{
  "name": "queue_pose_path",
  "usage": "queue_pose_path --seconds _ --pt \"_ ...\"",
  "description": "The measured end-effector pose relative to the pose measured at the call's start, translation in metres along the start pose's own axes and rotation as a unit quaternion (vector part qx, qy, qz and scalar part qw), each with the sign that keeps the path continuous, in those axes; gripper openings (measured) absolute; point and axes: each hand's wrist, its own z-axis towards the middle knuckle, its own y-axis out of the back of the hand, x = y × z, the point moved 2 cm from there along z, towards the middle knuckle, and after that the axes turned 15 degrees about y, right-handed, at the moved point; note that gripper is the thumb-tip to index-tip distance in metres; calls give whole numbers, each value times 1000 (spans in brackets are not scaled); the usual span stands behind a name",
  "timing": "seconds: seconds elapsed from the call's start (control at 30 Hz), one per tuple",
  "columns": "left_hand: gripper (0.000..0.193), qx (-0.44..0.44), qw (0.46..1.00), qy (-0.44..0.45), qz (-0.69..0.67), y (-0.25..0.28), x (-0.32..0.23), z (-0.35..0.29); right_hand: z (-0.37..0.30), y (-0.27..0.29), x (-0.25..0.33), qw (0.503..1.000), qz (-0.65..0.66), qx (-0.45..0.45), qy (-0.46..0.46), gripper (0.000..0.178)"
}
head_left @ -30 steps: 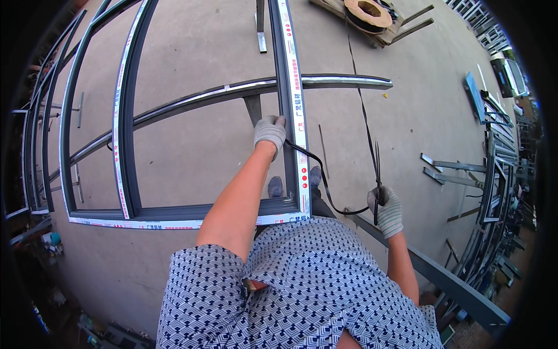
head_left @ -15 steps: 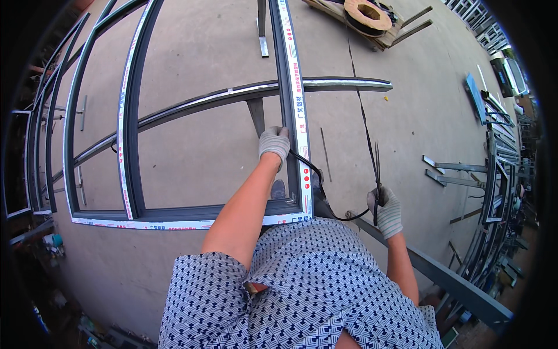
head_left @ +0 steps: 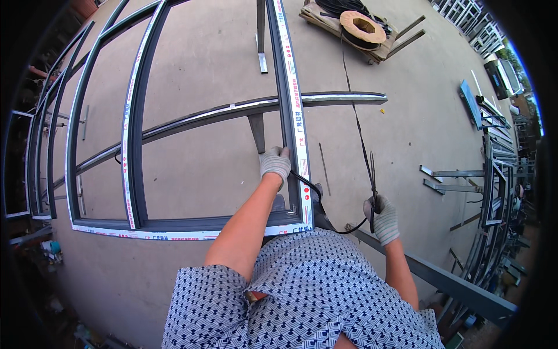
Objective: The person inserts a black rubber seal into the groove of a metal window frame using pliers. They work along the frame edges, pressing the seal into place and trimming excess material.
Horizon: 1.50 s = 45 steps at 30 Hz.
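Observation:
A dark grey window frame [head_left: 183, 224], edged with printed protective film, lies in front of me. My left hand [head_left: 275, 164], in a pale knit glove, is closed at the inner edge of its right-hand bar. A black rubber strip [head_left: 306, 179] comes out beside that hand, crosses the bar and loops to the right. Off the frame's right side, my gloved right hand [head_left: 383, 220] is closed around dark scissors [head_left: 373, 174], their narrow blades upward and slightly apart. The strip passes this hand too and runs up to the far reel. Both hands' fingertips are partly hidden.
A metal support beam [head_left: 343, 99] crosses under the frame. A wooden cart [head_left: 325, 22] with a reel [head_left: 362, 28] stands far off. Metal profiles [head_left: 459, 173] and racks line the right, and a long grey bar [head_left: 459, 285] runs beside my right arm. More frames [head_left: 46, 134] stand left.
The view has tilted slightly, so the frame and cart sit lower in the picture. Both hands keep almost the same places relative to the frame and strip.

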Motion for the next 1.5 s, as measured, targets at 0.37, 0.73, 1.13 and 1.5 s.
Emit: queue_pose_path --seconds 0.37,0.73,1.13,1.5 --pt "41 9 1000 -10 -20 -9 -6 -35 0 20 -7 999 14 -16 -29 12" --pt "44 48 999 5 -19 -33 2 -75 0 58 -1 999 22 -44 -21 17" --pt "45 92 992 14 -79 -61 64 -31 -1 0 -61 977 205 -38 -51 12" --pt "42 108 993 27 -46 -47 63 -29 0 -26 -68 960 264 -53 -82 14"
